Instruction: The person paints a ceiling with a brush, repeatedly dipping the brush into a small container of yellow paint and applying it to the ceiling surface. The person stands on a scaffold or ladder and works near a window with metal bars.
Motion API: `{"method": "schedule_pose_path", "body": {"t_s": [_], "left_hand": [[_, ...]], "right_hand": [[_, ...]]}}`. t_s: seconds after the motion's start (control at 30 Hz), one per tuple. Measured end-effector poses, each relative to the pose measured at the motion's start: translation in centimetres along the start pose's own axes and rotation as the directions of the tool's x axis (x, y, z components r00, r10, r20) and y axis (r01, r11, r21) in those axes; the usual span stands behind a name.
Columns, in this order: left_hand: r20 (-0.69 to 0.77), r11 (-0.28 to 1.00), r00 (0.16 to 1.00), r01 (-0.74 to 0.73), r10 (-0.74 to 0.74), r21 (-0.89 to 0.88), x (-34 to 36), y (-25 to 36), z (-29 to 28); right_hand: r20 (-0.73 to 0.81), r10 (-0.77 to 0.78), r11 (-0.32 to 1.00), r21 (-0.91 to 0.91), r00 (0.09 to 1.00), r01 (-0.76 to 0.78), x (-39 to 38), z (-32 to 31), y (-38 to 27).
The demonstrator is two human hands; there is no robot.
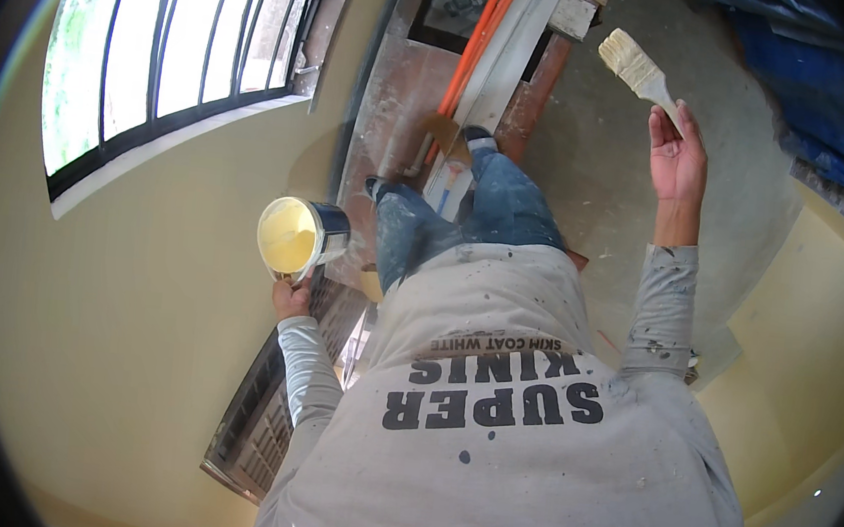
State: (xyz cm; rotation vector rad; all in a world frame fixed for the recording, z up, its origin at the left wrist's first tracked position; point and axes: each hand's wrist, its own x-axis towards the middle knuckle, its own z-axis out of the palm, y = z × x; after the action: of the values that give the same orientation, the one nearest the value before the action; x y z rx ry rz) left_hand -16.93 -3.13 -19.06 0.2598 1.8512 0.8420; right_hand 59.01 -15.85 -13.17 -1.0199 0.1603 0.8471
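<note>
My left hand (290, 298) is closed on the handle of a paint bucket (335, 233), dark blue outside with a white rim. Pale yellow paint (289, 236) shows inside the bucket, which is tilted toward the view. Out to the right, my right hand (679, 162) grips the white handle of a wide paintbrush (636, 66). Cream-coloured paint coats the brush's bristles, which point up and to the left. The brush and the bucket are far apart, and the brush touches nothing but my hand.
A barred window (185, 42) is set in the cream wall (124, 338) at the left. Beneath my feet lies a plank platform (503, 80) with orange pipes (476, 42) along it. Blue sheeting (808, 92) lies at the upper right, beyond the grey floor (591, 168). Louvred panels (261, 440) stand at lower left.
</note>
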Motion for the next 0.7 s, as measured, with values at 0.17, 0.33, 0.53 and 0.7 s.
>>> {"method": "schedule_pose_path", "body": {"t_s": [0.17,0.33,0.53,0.7], "left_hand": [[0.118,0.975,0.989,-0.115,0.094,0.19,-0.4,-0.7,-0.7],[0.072,0.885,0.989,-0.146,0.128,0.443,1.0,-3.1,-1.6],[-0.022,0.951,0.993,0.103,-0.114,-0.29,1.2,-3.5,2.1],[0.071,0.999,0.997,-0.036,0.037,-0.017,7.9,-5.4,-2.4]], "right_hand": [[0.09,-0.004,0.998,-0.059,0.996,0.009,3.1,1.9,-2.4],[0.181,0.005,0.991,-0.136,0.984,0.02,6.1,4.7,-4.8],[0.257,0.015,0.987,-0.159,0.966,0.027,7.3,10.9,-5.2],[0.292,0.066,0.99,-0.135,0.954,-0.027,8.4,14.1,-6.8]]}}
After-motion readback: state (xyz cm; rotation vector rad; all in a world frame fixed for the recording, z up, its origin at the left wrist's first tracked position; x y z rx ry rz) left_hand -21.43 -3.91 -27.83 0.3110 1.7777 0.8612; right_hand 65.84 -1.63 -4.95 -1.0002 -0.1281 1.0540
